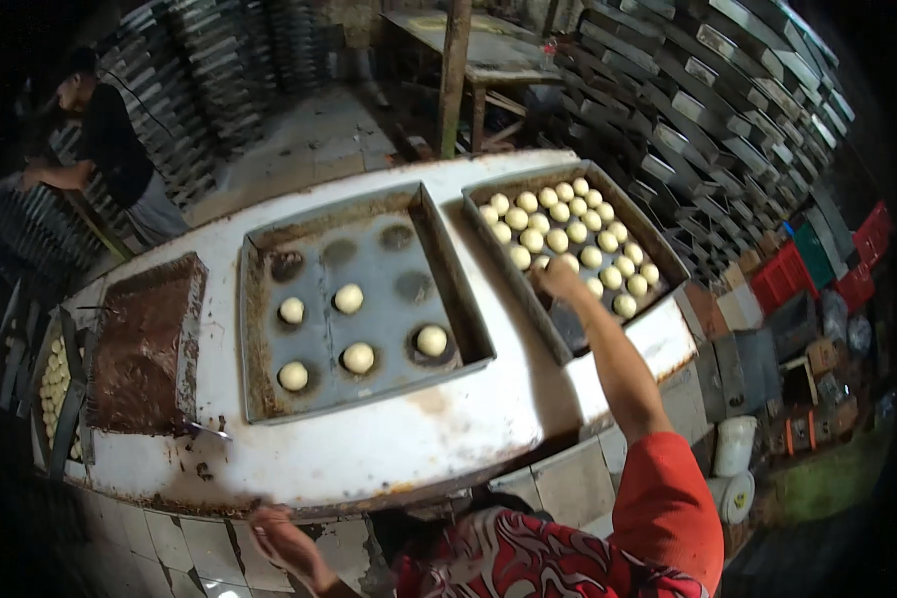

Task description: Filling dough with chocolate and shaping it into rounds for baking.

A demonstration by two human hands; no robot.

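Note:
My right hand [560, 281] reaches into the right-hand metal tray [516, 289], which holds many round pale dough balls [557, 240]. Its fingers are closed on a dough ball [541, 263] near the tray's left side, partly hidden by the hand. A larger metal tray [369, 321] lies in the middle of the table, with several dough balls [358, 358] spaced apart in its near part and dark round stains in its far part. Near the table's front edge, my left hand [287, 544] hangs slightly blurred, fingers apart, holding nothing.
On the left of the white table [448, 429] lies a tray of brown paste [142, 349], a thin tool [209, 431] beside it. Another tray of dough balls [55, 389] stands beyond. A person [120, 140] works at far left. Stacked trays [688, 110] and red crates [782, 279] line the right.

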